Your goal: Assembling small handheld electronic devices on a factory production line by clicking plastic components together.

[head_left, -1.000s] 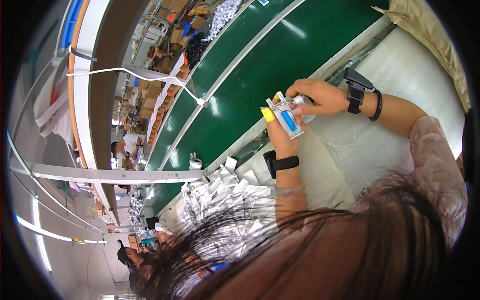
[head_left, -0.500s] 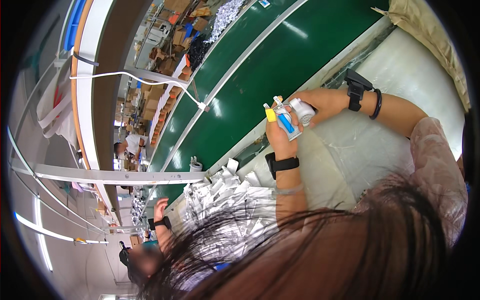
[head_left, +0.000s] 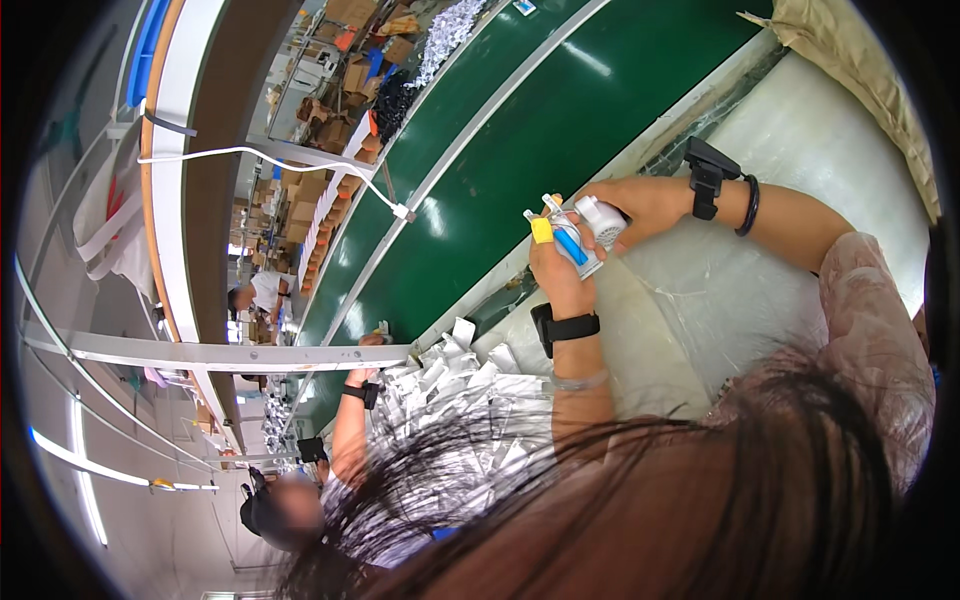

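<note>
The left hand (head_left: 562, 277), a yellow wrap (head_left: 541, 230) on one digit, grips a white casing (head_left: 590, 267) with a blue cylinder (head_left: 569, 245) in it, while the right hand (head_left: 645, 210), close beside it, grips a round white part (head_left: 602, 222) with a perforated face. Under both hands spreads a pale work surface (head_left: 690, 310), and beyond their fingers runs a green belt (head_left: 540, 150). Left of the left forearm lies a heap of white pieces (head_left: 450, 385), with a co-worker's forearm (head_left: 349, 435) farther out.
</note>
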A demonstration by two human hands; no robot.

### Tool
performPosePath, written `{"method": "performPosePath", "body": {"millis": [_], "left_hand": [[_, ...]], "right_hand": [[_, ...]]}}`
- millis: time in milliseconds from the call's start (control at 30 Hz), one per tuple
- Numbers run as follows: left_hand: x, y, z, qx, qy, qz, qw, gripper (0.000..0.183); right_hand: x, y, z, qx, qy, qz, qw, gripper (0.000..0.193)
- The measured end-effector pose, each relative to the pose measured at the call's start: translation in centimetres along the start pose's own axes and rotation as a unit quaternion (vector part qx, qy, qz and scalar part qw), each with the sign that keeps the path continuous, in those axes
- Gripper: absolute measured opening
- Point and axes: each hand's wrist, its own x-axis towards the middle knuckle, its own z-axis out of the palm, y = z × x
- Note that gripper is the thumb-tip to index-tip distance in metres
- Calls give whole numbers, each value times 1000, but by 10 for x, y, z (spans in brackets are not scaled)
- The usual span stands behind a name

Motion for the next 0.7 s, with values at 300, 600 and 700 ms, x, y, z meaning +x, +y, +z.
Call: {"method": "performPosePath", "body": {"millis": [300, 600, 700], "left_hand": [[0, 0, 1, -4, 6, -17, 1000, 47], [-2, 3, 7, 16, 23, 23, 999, 42], [-3, 7, 7, 3, 13, 20, 1000, 38]], "right_hand": [[0, 8, 5, -24, 3, 1, 1000, 78], [-4, -14, -19, -16, 71, 11, 997, 61], [-3, -19, -35, -12, 82, 10, 996, 59]]}}
